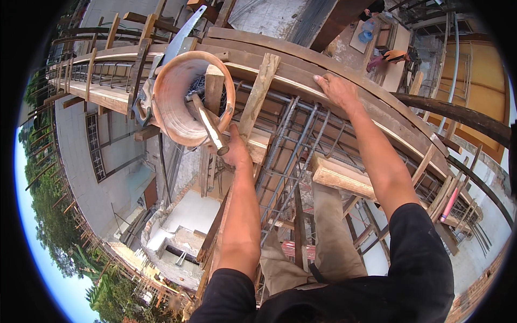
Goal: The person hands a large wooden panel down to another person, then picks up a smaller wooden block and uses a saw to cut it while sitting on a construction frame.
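Note:
An orange-brown bucket [177, 116] stands tilted toward me on the timber formwork, with nails and a wooden block [214, 89] inside. Out over its rim leans a wooden-handled hammer [211, 128], its head down in the bucket. Just below the bucket is my left hand [237, 151], against the timber by a slanting batten [260, 94]; its fingers are mostly hidden. My right hand [339, 92] lies on the long curved board [291, 67], fingers extended, grasping nothing. Beside the bucket, a handsaw [183, 36] sticks up, its grip lower left.
Steel rebar [293, 145] runs between the form boards in front of me. A short plank [344, 177] crosses over my legs. Through the gaps a lower level shows far down. Another person in orange [396, 56] is below at upper right. A dark pole [458, 116] crosses the right side.

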`<control>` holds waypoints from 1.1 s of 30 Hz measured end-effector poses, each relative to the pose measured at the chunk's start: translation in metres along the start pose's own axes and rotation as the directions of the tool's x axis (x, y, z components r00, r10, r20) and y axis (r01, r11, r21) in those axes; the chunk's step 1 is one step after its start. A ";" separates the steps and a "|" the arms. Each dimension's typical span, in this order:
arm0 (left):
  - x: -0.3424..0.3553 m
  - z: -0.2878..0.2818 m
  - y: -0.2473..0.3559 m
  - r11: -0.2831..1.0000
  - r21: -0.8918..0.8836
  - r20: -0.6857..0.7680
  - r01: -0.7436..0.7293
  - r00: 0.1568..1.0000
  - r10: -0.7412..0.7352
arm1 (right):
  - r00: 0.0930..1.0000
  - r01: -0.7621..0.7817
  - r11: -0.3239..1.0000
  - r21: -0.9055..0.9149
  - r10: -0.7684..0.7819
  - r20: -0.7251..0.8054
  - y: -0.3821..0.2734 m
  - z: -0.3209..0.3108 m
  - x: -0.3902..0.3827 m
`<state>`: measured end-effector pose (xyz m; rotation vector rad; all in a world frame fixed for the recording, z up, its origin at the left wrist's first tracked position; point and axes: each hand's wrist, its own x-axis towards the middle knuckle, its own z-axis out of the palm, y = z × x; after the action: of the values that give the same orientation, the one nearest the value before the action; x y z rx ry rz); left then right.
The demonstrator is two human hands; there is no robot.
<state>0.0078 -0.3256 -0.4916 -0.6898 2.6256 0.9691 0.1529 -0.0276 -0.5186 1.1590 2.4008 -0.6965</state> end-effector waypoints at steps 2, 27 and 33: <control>0.018 -0.001 -0.017 0.985 0.167 -0.019 -0.040 0.999 0.044 | 1.000 -0.003 0.999 -0.033 0.003 0.019 -0.018 -0.004 0.003; 0.018 0.007 -0.027 0.946 0.321 -0.091 0.040 0.996 -0.011 | 0.992 -0.123 0.989 0.081 0.122 0.019 -0.043 -0.001 0.044; 0.009 0.008 -0.014 0.960 0.259 -0.149 -0.103 0.978 0.145 | 0.992 -0.125 0.989 0.081 0.127 -0.020 -0.041 0.004 0.048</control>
<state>0.0076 -0.3326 -0.5085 -0.5714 2.9000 0.6150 0.0919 -0.0226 -0.5367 1.3468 2.3141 -0.7467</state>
